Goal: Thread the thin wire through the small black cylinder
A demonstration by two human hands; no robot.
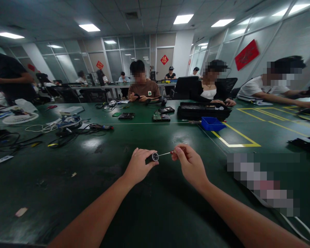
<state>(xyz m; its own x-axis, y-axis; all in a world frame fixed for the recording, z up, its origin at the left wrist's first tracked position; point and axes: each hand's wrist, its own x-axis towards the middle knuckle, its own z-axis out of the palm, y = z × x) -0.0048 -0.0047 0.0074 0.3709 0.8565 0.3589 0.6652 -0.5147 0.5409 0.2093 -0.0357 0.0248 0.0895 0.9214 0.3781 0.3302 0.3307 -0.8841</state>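
Observation:
Between the thumb and fingers of my left hand (138, 166) is a small dark cylindrical part (154, 157) with a pale ring at its open end, which faces right. My right hand (189, 162) is closed around the reddish handle of a screwdriver (165, 154). Its thin metal shaft points left, and the tip is at the ring-shaped end of the part; how deep it reaches inside I cannot tell. Both hands are above the green table top (150, 213).
Hard drives (161, 117) lie ahead, beside a black tray (204, 111) and a blue bin (213, 123). Tangled cables (67, 134) and a white fan part (20, 117) are on the left. A blurred-out object (263, 182) with a white cord lies right. Several people sit across the table.

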